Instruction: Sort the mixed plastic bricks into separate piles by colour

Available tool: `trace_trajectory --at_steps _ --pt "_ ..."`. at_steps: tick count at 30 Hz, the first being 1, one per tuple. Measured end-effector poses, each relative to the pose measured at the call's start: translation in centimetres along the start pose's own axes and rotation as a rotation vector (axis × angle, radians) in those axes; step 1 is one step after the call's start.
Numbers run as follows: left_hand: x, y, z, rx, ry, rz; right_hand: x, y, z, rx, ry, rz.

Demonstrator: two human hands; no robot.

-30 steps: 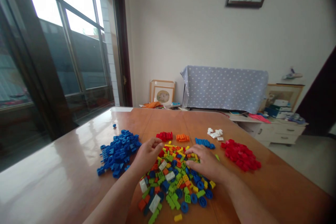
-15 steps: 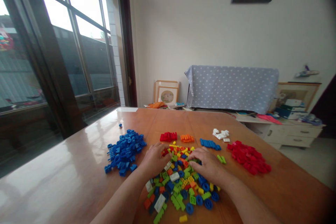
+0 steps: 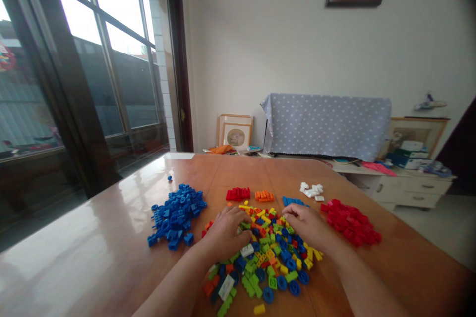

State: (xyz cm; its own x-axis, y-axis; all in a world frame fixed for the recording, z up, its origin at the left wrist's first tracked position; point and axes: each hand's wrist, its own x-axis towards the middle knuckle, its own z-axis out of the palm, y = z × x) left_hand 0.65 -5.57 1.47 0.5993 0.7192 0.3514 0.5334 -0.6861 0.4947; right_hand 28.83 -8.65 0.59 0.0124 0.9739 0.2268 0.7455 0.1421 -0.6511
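Note:
A loose heap of mixed plastic building bricks point(image 3: 262, 257) lies in front of me, in green, yellow, orange, blue, red and white. My left hand point(image 3: 227, 228) rests over its left side, palm down, thumb and fingers bent but apart. A white brick point(image 3: 247, 250) lies just below its thumb. At the heap's far right edge is my right hand point(image 3: 307, 223), its fingers curled together. Whatever those fingertips may hold is hidden. Just beyond them lies a row of blue bricks point(image 3: 293, 201), partly covered by the hand.
Blue bricks point(image 3: 178, 215) are piled at left, red bricks point(image 3: 351, 223) at right. Farther back sit a red row point(image 3: 238, 193), an orange row point(image 3: 264, 196) and a small white group point(image 3: 311, 189). One blue piece point(image 3: 170, 178) lies alone on the wooden table point(image 3: 111, 237).
My left hand has shifted right and nearer, over the heap. My right hand has moved right, its fingers drawing together, and now covers the light green pair. Yellow bricks show at the heap's right edge.

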Motion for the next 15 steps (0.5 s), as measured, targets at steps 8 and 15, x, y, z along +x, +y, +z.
trace_trajectory --at_steps 8,15 --pt "-0.1 0.2 0.2 -0.049 -0.048 0.059 -0.5 -0.5 0.2 0.067 -0.103 -0.033" --pt "0.0 0.7 0.4 -0.194 -0.022 0.096 -0.6 -1.2 1.2 -0.001 -0.073 -0.099"
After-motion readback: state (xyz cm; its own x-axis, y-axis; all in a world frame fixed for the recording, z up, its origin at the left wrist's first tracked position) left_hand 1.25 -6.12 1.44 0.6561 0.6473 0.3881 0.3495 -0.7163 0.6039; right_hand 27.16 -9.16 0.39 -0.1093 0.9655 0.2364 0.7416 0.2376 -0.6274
